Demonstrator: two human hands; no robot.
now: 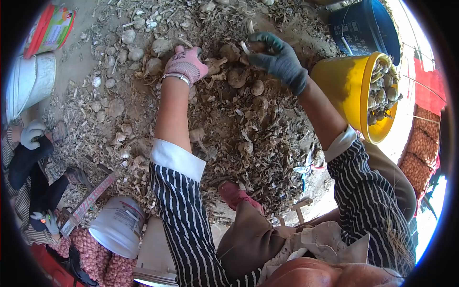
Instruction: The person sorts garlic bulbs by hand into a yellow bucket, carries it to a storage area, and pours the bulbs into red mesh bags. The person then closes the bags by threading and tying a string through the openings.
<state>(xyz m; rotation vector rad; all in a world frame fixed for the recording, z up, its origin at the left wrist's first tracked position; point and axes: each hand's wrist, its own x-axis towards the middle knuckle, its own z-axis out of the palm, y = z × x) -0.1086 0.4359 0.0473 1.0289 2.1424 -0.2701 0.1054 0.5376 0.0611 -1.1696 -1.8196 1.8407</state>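
Note:
My left hand, in a pink glove, rests on the litter of dry garlic skins with its fingers curled downward; whatever they grip is hidden under it. A large garlic bulb lies just to its left. My right hand wears a grey-green glove and hovers over the pile. Its thumb and curved fingers stand apart, with a pale strip of garlic skin by the fingertips. Between and below the hands lie loose garlic bulbs, among them a round one and a smaller one.
At my right stand a yellow bucket, tilted and holding garlic pieces, and a blue bucket. White buckets stand at left. Another person's gloved hand shows there. Filled red net sacks line the right edge.

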